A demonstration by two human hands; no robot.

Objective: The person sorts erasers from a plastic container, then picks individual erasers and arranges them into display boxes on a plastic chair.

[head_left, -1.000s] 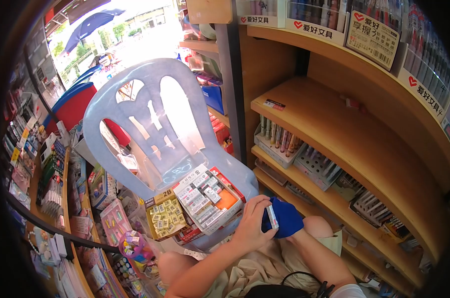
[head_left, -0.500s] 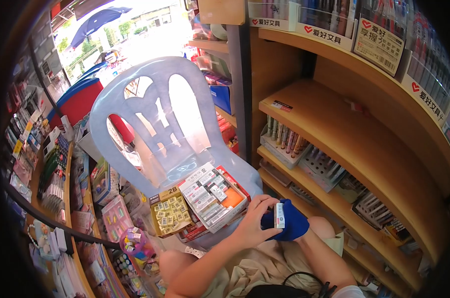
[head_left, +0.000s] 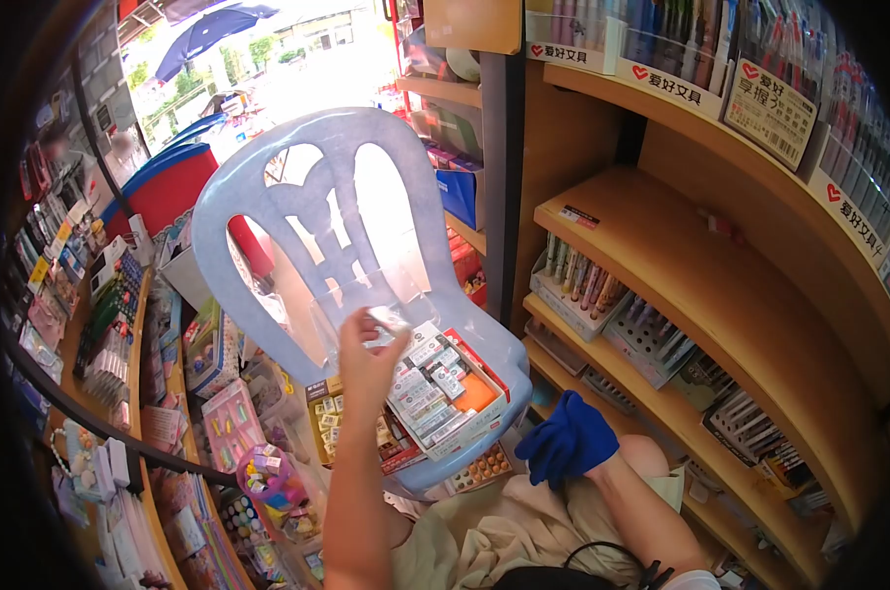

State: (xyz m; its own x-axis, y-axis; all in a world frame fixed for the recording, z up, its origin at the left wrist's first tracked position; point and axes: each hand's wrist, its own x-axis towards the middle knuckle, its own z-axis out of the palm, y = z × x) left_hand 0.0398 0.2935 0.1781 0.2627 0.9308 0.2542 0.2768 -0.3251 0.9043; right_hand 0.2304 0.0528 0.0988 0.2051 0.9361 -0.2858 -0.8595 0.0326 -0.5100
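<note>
My left hand (head_left: 371,359) is raised over the near part of the seat of a pale blue plastic chair (head_left: 214,236), pinching a small white block (head_left: 390,319) between thumb and fingers. Below and right of it, an open white and red box (head_left: 484,425) holds small white packs and something orange. A yellow box (head_left: 319,433) of small wrapped blocks sits beside it, partly behind my left forearm. A blue glove or cloth (head_left: 574,433) covers my right hand (head_left: 568,442) above my lap; its fingers cannot be made out.
Wooden shelves (head_left: 661,231) with pen trays curve along the right. Packed stationery racks (head_left: 135,344) line the left, with a pink basket (head_left: 286,489) near the chair. A tray of small round items (head_left: 479,469) is under the seat's front edge.
My left hand has moved left and up with the white block, away from the blue-covered hand to above the seat. The blue-covered hand stays near my lap. The view has shifted slightly.
</note>
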